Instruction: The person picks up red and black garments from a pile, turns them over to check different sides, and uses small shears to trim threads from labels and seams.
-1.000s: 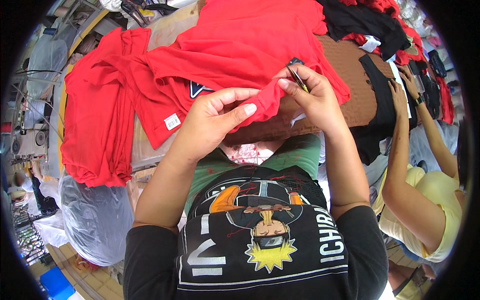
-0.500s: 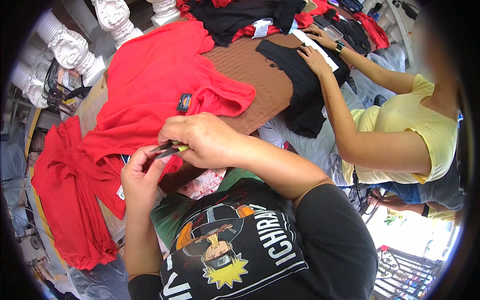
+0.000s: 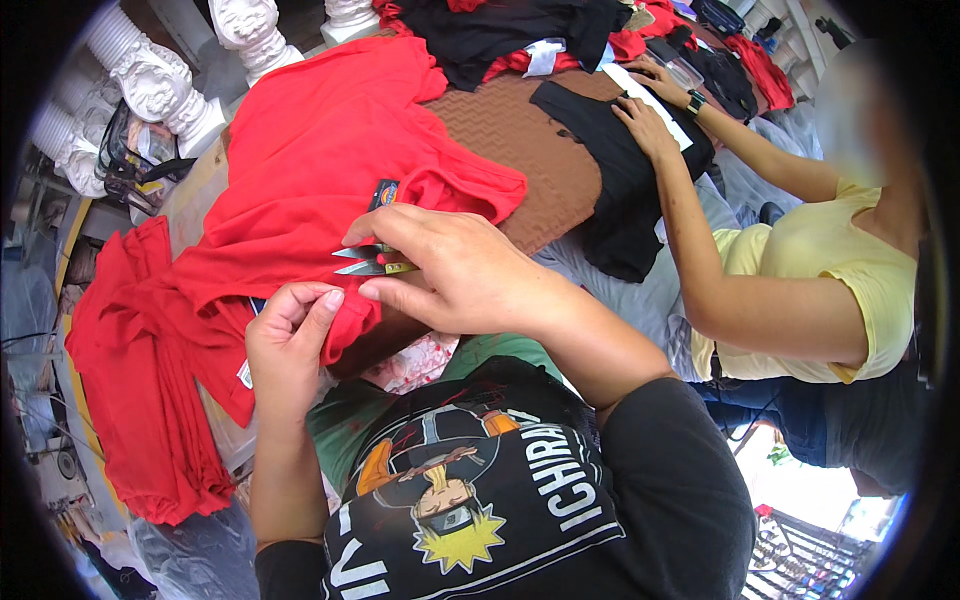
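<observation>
A red garment [image 3: 320, 140] lies spread over the table in front of me, a small dark label [image 3: 381, 196] showing at its neckline. My left hand [image 3: 288, 335] pinches the edge of this garment between thumb and forefinger. In my right hand [image 3: 460, 268] is a pair of thread snips [image 3: 362, 263] with yellow-green grips. Its two pointed blades stand apart and face left, just above my left fingertips. Part of the snips is hidden inside my right palm.
On the right, a person in a yellow shirt [image 3: 800, 270] rests both hands on a white strip [image 3: 660, 115] over black fabric [image 3: 620, 190]. Brown quilted cloth [image 3: 530, 150] covers the table between us. White balusters [image 3: 160, 80] stand at the far left.
My right hand has drawn the snips to the right, away from my left fingertips, and its fingers have loosened. The snips' blades now show more fully.
</observation>
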Available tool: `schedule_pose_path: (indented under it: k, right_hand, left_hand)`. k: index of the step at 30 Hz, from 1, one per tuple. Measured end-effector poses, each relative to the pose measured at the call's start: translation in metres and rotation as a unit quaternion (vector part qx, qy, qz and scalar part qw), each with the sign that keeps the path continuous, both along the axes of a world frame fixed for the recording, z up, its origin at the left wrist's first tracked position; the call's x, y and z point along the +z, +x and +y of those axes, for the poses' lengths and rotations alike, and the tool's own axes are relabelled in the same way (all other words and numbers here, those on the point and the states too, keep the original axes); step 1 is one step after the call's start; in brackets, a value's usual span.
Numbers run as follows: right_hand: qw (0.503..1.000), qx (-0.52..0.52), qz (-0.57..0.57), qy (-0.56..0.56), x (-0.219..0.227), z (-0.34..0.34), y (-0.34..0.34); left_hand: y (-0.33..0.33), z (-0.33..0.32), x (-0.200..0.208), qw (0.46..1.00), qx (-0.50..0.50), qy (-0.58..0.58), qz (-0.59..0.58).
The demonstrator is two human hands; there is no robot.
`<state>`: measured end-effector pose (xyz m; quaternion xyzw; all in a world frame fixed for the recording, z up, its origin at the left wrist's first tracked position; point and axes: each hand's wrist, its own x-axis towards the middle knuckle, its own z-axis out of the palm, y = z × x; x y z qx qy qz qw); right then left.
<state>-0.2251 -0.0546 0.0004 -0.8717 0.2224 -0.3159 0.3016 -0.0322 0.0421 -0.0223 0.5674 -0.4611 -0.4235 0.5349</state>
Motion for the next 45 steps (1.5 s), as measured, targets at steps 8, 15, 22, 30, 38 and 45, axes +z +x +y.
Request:
schedule_pose_path:
  k: [8,15,22,30,38,45]
  right_hand:
    - [0.999,0.011,0.032,-0.022,0.010,-0.010,-0.016]
    - [0.994,0.093,0.046,0.045,-0.023,-0.006,0.005]
    - [0.994,-0.012,-0.006,0.104,-0.026,0.002,0.014]
    - [0.992,0.015,-0.009,0.126,-0.017,0.004,0.015]
    - [0.999,0.047,0.019,-0.007,0.003,-0.004,0.000]
    - [0.995,0.066,0.060,-0.041,0.005,-0.004,0.004]
  left_hand:
    - [-0.004,0.001,0.001,0.997,-0.003,-0.011,-0.080]
    - [-0.010,0.007,0.000,0.999,0.008,0.009,-0.053]
    - [-0.011,0.000,0.001,0.999,0.027,-0.028,0.015]
    - [-0.009,0.002,0.004,0.999,0.029,-0.027,0.017]
    - [-0.008,0.002,0.006,1.000,0.010,-0.023,-0.007]
    - [-0.011,0.001,0.004,0.999,-0.007,-0.010,-0.040]
